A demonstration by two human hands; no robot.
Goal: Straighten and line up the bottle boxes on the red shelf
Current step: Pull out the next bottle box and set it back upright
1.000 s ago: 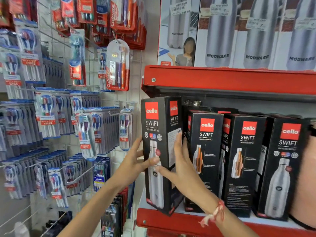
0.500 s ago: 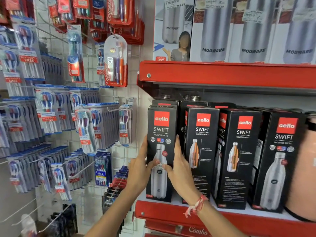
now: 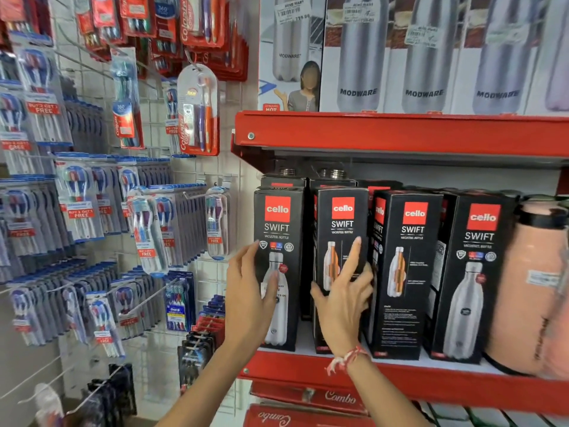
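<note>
Your hands at the cello boxes on the red shelf

Your left hand rests open against the leftmost box; your right hand, fingers spread, touches the second box, both upright.

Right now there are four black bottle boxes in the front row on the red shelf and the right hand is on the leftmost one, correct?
Not quite. The head view shows the right hand on the second box from the left; the left hand is at the leftmost box. Four front boxes on the red shelf is right.
</note>
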